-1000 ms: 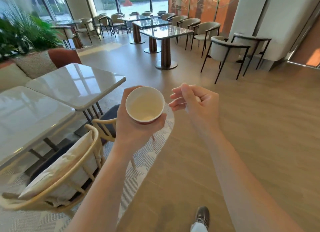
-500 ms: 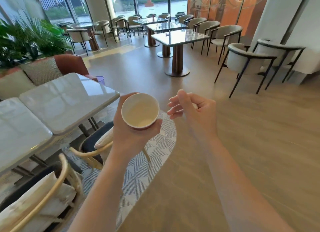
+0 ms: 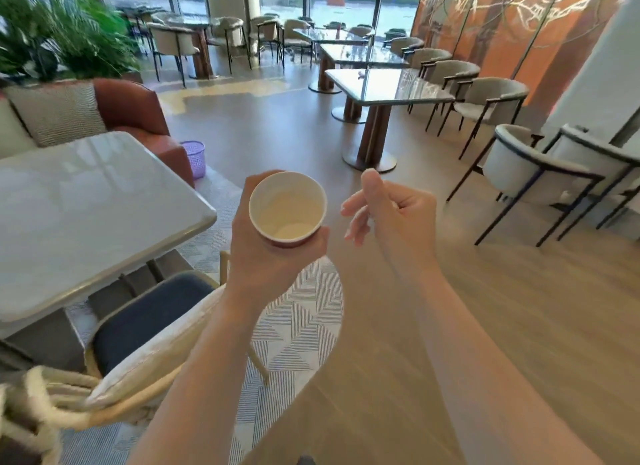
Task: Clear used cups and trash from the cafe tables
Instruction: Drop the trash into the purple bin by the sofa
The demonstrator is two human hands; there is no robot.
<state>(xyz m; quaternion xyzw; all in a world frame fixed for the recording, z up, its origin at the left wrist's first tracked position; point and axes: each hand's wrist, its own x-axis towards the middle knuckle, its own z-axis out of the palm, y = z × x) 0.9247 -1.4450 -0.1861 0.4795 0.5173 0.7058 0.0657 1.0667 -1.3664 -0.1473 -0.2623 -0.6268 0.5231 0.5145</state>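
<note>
Paper cup [image 3: 287, 210] gripped by left hand [image 3: 263, 260]; right hand [image 3: 398, 218] curled, contents unclear; open floor [image 3: 450, 308] beside table edge [image 3: 202, 216].

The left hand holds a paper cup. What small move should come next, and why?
Probably step toward the purple basket beside the red armchair: the left hand grips the empty-looking cup, and that basket looks like the nearest bin.
</note>
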